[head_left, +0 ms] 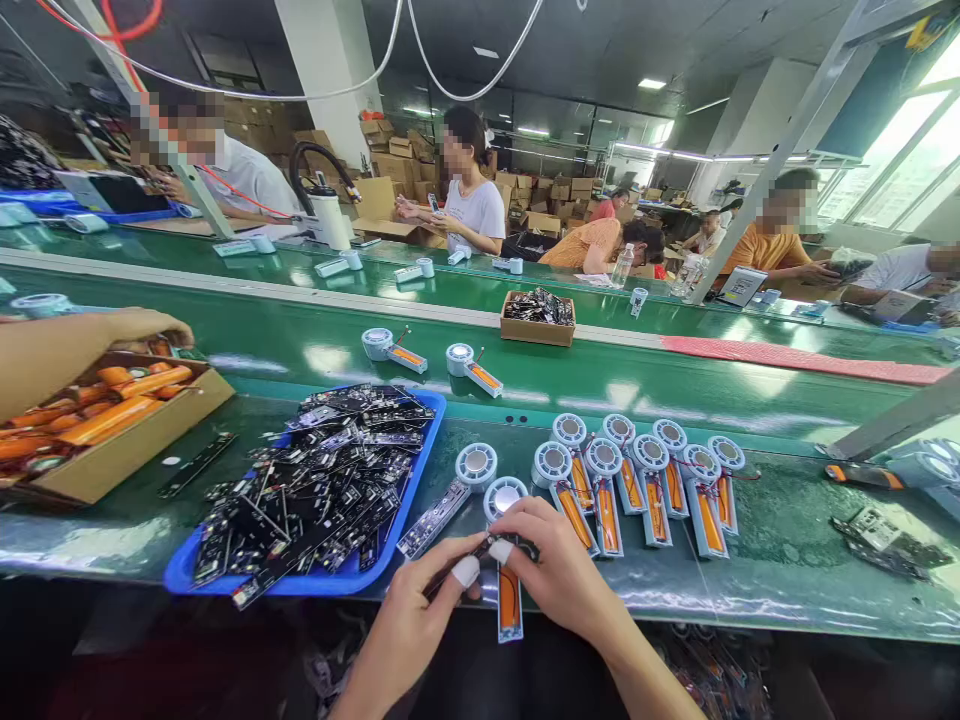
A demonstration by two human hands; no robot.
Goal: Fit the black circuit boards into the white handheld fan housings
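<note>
My left hand (420,605) and my right hand (559,565) meet at the bench's front edge, both closed on one narrow dark circuit board (480,550). White covers wrap both thumbs. Just under the board is a light-blue round-headed housing (509,610) with an orange battery in its handle; my fingers hide its middle. Left of it lies another housing (475,465) with a circuit board (435,520) along its handle. A blue tray (431,400) heaped with circuit boards (322,470) stands by my left hand. Several battery-filled housings (651,475) lie grouped to my right.
A co-worker's arm (82,345) reaches over a cardboard box (150,440) of orange batteries at left. Two housings (480,375) lie on the green belt (315,345). A small box (536,328) of parts stands beyond. A metal post (892,420) and an orange-black tool (862,476) are at right.
</note>
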